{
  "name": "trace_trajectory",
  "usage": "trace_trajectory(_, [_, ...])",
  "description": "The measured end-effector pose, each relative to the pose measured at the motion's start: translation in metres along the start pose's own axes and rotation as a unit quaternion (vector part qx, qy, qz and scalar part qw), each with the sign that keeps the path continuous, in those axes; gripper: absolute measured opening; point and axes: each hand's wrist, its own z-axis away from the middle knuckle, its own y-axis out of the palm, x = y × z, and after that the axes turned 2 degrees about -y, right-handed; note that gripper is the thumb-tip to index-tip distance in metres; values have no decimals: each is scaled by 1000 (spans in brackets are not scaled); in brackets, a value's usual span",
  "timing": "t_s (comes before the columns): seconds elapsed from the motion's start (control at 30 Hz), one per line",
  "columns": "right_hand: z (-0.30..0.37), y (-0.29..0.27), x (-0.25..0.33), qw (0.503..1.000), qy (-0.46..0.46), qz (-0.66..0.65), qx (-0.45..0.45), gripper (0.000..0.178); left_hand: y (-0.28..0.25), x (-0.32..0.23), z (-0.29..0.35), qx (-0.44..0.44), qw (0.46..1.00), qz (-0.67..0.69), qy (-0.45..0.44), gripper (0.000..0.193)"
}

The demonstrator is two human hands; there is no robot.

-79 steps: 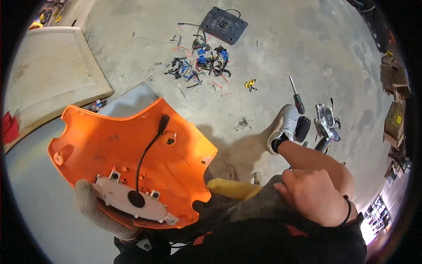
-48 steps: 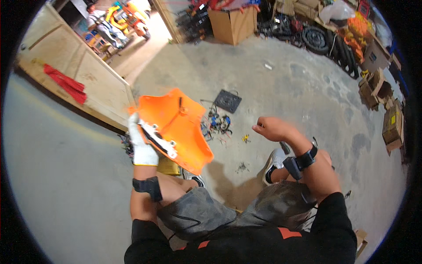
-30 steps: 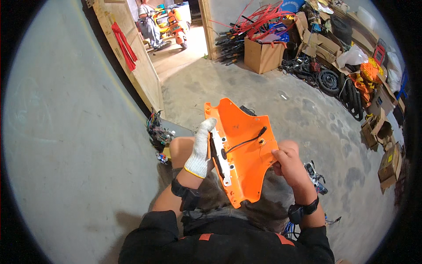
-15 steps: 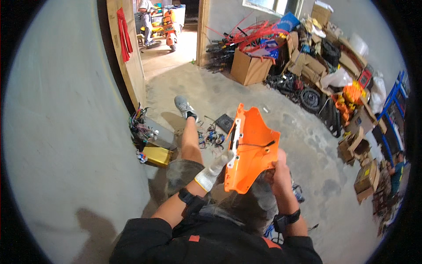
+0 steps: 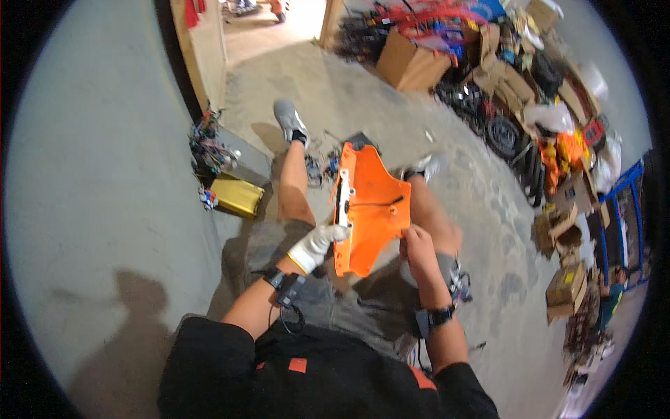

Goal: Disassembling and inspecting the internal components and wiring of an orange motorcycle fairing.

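Between my hands I hold an orange plastic scooter panel (image 5: 380, 227), its hollow inner side facing me, over my lap. A white strip (image 5: 343, 202) runs along its left edge, and a short black cable (image 5: 380, 204) lies across the inside. My left hand (image 5: 317, 246), in a white work glove, grips the left edge near the lower end of the strip. On the opposite side my bare right hand (image 5: 419, 250) pinches the panel's lower right corner. Both hands are closed on it.
Small wired parts (image 5: 322, 167) lie on the floor beyond the panel. At left, a gold box (image 5: 239, 196) and a wire bundle (image 5: 213, 150) sit by the wall. Cardboard boxes (image 5: 413, 61), a wheel (image 5: 502, 134) and other parts are piled along the right.
My view has tipped downward, so the doorway shows less. The panel and both hands sit further left in view, and my right lower leg and shoe now show beyond the panel.
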Motion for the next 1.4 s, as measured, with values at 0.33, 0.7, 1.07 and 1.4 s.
trace_trajectory(0.33, [-60, 11, -97, 996, -53, 30, -60, 20, -27, 28, -43, -193, 947, -254, -24, 35])
trace_trajectory(0.7, [-57, 34, -96, 965, -178, 170, -95, 34, -26, 42, -62, -276, 921, -253, 111, 40])
trace_trajectory(1.07, [-52, 85, -90, 989, 55, 48, 129, 23, -31, 46, -55, -258, 910, -300, 122, 16])
trace_trajectory(1.4, [-61, 92, -104, 982, -86, 152, 79, 45, -47, 56, -58, -244, 856, -418, 179, 15])
